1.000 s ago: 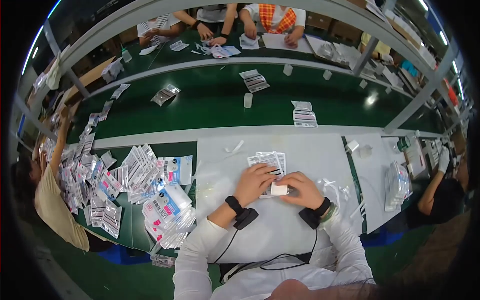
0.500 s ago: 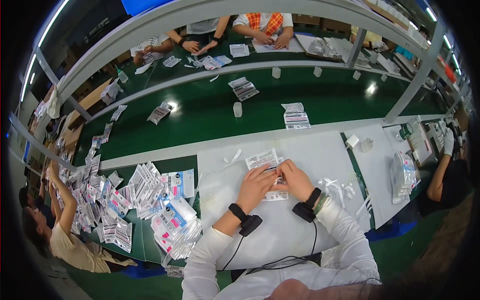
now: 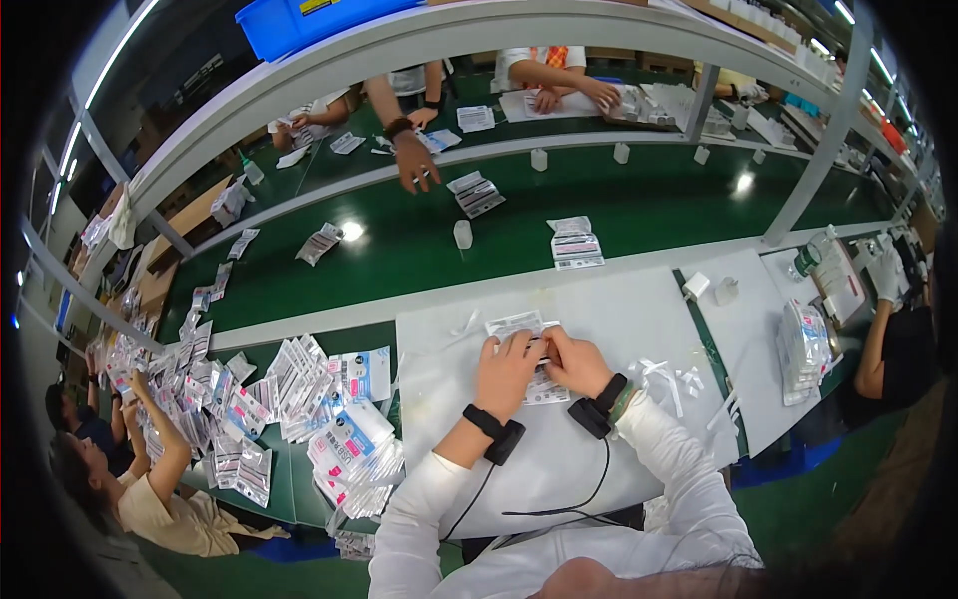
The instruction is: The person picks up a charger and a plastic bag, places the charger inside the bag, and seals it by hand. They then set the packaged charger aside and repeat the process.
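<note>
A silver printed pouch (image 3: 547, 390) lies flat on the white work sheet (image 3: 439, 399), its middle covered by my hands. My left hand (image 3: 508, 371) rests over its left side, fingers curled and pressed down on it. From the right my right hand (image 3: 577, 362) closes on the same pouch, thumb and fingertips meeting the left hand's fingers near the middle. What lies between the fingertips is mostly hidden. White paper strips (image 3: 661, 376) are scattered right of my right hand.
Left of the sheet lie stacked pouches (image 3: 349, 439) and a loose heap of more (image 3: 235, 409). Beyond is a green conveyor belt (image 3: 379, 270) carrying pouches and small white boxes (image 3: 463, 235). A grey frame post (image 3: 813, 165) rises at right. Co-workers sit around.
My hands stay on the pouch, fingers slightly shifted. Across the belt, a co-worker's hand has reached out over it towards a pouch. Another co-worker's hand has moved right to the white boxes.
</note>
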`<state>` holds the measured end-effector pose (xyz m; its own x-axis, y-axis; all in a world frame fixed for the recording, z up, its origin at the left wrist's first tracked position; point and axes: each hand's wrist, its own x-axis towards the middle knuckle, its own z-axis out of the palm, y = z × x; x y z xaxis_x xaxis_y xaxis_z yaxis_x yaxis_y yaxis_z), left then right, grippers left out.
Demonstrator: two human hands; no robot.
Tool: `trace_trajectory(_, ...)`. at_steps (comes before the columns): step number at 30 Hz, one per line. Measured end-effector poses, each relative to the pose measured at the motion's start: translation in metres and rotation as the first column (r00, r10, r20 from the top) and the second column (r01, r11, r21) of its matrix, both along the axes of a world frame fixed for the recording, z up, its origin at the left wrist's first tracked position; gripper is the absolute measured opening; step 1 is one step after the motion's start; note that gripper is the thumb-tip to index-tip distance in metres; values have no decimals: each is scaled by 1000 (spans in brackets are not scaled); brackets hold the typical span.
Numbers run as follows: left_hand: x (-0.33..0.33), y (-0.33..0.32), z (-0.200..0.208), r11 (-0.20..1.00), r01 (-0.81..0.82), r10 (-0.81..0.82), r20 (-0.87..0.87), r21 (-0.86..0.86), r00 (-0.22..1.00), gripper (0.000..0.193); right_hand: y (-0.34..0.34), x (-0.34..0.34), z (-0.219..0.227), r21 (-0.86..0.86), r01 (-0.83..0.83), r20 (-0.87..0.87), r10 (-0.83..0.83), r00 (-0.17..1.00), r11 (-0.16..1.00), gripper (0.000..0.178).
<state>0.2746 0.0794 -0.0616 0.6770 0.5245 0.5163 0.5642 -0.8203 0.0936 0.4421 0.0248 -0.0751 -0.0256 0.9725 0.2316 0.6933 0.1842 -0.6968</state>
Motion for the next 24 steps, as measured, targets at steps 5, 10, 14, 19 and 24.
trace_trajectory(5,13,-10,7,992,-107,113,-91,71,989,20,-6,-6,-2,-20,16,3,-16,1000,1000,47)
trace_trajectory(10,16,-9,9,943,-305,319,-107,134,942,20,-9,-8,-1,-42,-3,8,4,1000,999,50)
trace_trajectory(14,19,-2,7,948,-318,316,-203,24,927,21,-12,-10,-4,19,-13,62,11,998,1000,45)
trace_trajectory(19,4,2,-8,938,-186,172,-73,-292,982,25,-21,-5,8,21,7,181,-11,983,1000,36)
trace_trajectory(24,-26,-10,1,822,212,-123,198,-529,972,39,-43,26,31,-17,-45,309,48,950,999,39)
